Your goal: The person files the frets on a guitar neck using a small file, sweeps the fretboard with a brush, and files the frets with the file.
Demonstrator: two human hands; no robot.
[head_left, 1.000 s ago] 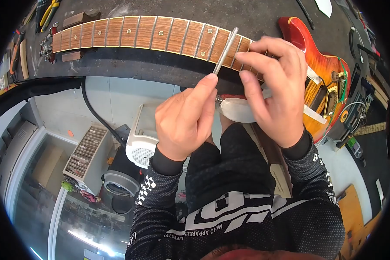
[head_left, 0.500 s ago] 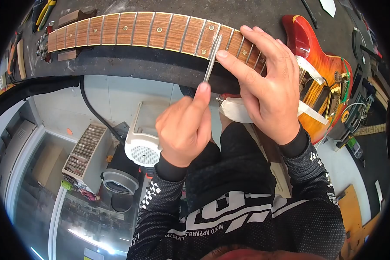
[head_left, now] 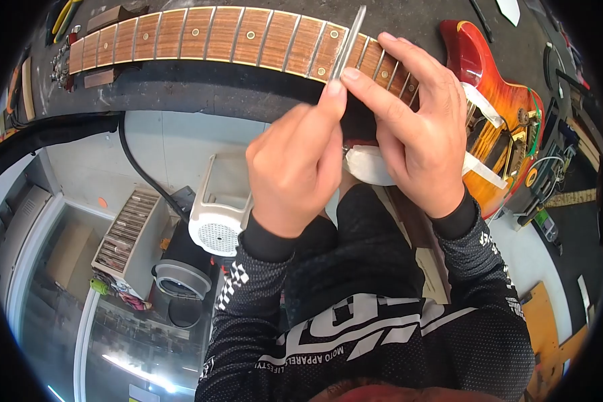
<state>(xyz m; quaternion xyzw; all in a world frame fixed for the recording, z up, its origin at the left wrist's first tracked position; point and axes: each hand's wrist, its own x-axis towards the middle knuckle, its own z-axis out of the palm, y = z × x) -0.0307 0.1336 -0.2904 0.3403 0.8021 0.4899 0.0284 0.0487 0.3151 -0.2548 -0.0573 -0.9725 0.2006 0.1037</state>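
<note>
Shirt point(head_left: 382, 362), black: showing white lettering, its sleeves covering both arms down to the cuffs.

Shorts point(head_left: 375, 248), black: covering the legs under the hands.

Left hand point(head_left: 295, 167): closing thumb and fingers in a pinch on the near end of a metal rod.

Metal rod point(head_left: 354, 33), one, slim: lying at a slant across the guitar neck, its far end sticking out past the neck's far edge.

Right hand point(head_left: 419, 127): gripping nothing that shows; its fingers are spreading apart over the neck, the index fingertip sitting just beside the rod, the middle fingertip reaching the far edge.

Guitar, one: stretching from side to side. Its neck point(head_left: 231, 43), brown with metal bars and round dots, is running leftward; its body point(head_left: 462, 53), red and orange, is lying to the right, carrying strips of white tape point(head_left: 482, 172).

Wooden blocks point(head_left: 100, 78), two: standing on either side of the neck near its left end.

Bench point(head_left: 402, 17), dark: bearing the guitar.

Pliers point(head_left: 63, 21), yellow and black: lying beyond the neck at far left, partly fading into the dark rim of the view.
</note>
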